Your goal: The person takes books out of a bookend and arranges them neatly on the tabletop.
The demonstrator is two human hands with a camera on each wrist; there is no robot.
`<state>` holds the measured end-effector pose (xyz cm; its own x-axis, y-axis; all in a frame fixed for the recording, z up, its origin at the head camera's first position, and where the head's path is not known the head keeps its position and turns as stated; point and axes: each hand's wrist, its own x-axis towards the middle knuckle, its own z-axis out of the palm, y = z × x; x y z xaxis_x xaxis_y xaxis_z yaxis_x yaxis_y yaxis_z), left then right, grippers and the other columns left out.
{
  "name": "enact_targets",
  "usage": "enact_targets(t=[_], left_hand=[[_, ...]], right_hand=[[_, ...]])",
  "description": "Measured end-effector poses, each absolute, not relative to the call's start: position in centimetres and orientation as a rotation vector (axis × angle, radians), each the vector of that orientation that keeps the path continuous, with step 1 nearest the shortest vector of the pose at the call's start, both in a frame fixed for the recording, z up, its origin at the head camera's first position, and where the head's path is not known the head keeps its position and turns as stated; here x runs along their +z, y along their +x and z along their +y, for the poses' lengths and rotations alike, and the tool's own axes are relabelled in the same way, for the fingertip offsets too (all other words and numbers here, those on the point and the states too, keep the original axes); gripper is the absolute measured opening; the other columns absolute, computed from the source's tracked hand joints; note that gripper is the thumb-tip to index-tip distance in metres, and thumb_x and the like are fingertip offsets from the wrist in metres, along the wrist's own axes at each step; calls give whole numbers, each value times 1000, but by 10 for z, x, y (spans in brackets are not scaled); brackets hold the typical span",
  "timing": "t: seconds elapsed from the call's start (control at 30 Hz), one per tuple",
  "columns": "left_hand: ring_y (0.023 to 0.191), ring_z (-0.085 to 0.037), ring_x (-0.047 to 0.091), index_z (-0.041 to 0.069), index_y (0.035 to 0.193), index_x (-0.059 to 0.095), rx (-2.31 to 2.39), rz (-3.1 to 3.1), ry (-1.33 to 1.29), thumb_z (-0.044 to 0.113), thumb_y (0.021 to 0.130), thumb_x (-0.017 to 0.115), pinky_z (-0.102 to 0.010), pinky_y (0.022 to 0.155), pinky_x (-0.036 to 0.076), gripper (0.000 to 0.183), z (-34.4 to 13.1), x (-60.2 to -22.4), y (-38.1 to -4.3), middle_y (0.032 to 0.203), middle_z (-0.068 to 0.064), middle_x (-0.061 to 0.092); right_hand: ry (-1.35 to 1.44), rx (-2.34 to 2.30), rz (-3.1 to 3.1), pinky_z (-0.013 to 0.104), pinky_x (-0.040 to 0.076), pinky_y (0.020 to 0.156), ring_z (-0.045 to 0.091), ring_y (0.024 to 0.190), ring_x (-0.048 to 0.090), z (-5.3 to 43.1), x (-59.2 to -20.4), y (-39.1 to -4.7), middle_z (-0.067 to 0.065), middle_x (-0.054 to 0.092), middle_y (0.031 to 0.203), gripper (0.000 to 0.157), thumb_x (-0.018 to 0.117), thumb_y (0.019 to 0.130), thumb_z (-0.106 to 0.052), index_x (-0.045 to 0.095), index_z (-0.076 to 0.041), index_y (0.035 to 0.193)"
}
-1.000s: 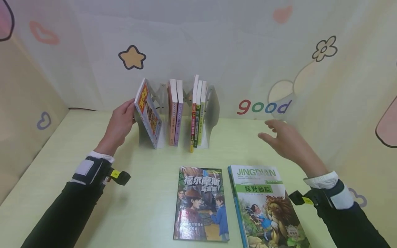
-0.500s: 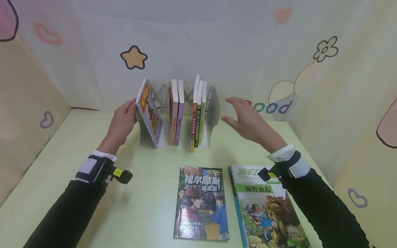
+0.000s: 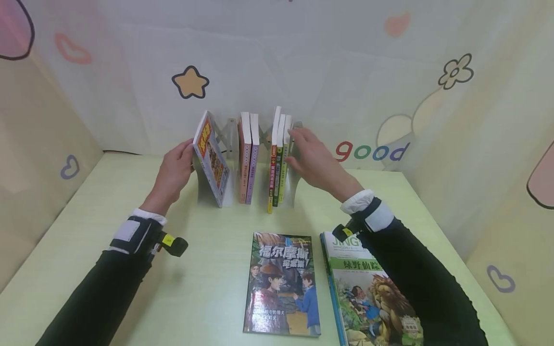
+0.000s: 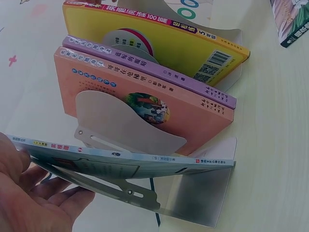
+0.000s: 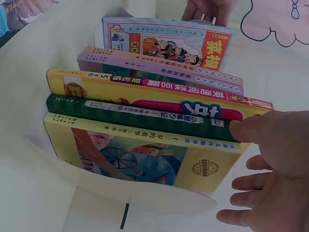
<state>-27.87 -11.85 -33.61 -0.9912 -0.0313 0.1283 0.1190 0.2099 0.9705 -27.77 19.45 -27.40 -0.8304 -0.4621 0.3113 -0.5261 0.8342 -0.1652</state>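
In the head view, my left hand (image 3: 174,169) holds the outer edge of a thin light-blue comic book (image 3: 212,161), which leans left at the left end of a metal bookend rack (image 3: 231,139). The left wrist view shows the thumb by the book's spine (image 4: 116,155) and the fingers against the outer metal panel (image 4: 140,195). My right hand (image 3: 318,162) is at the rack's right end, fingers extended over the bookend's top. The right wrist view has its thumb overlapping the top of a green-spined book (image 5: 145,116), fingers beyond a yellow-green book (image 5: 120,154).
Pink and purple books (image 3: 248,163) stand mid-rack, left of a yellow, red-spined book (image 3: 272,168). On the table (image 3: 203,269) in front lie a detective storybook (image 3: 283,288) and, at right, a stack topped by a lion-cover book (image 3: 368,298). A patterned curtain (image 3: 259,62) hangs behind.
My right hand has moved left from beside the rack to its right end. My left hand stays on the leaning comic book; the view has shifted slightly.
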Motion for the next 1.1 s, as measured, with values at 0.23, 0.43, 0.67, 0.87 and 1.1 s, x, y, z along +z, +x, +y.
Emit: enact_targets(t=[0.23,0.43,0.67,0.87,1.1], left_hand=[[131,-27,44,12,150,38,-1914,-2346,-88,42,102,36,-37,100,42,57,-117,-336,-277,145,-13,43],[131,-27,43,12,151,37,-1892,-2364,-87,42,102,36,-38,101,40,57,-116,-334,-276,145,-12,43],[131,-27,43,13,151,37,-1898,-2367,-76,42,102,36,-39,101,40,57,-117,-333,-275,145,-12,43],[131,-27,44,12,150,38,-1899,-2361,-73,42,102,36,-39,101,40,57,-116,-333,-276,144,-13,44],[131,-27,44,11,150,38,-1886,-2364,-75,42,102,36,-38,100,41,57,-118,-335,-277,144,-13,44]], right_hand=[[759,356,-2746,37,47,94,24,116,46,187,-280,-284,12,41,139,56,63,92,-20,42,-3,141],[786,238,-2690,31,48,91,22,102,49,184,-284,-286,10,45,126,52,63,92,-23,45,-1,136],[786,190,-2642,34,42,99,21,105,46,184,-292,-286,9,44,125,57,65,91,-25,43,-2,138],[692,295,-2626,32,48,92,20,100,52,185,-300,-279,9,45,133,58,62,92,-34,45,-3,138],[601,463,-2473,29,51,76,19,87,51,188,-312,-270,13,51,126,45,59,94,-35,55,2,120]])
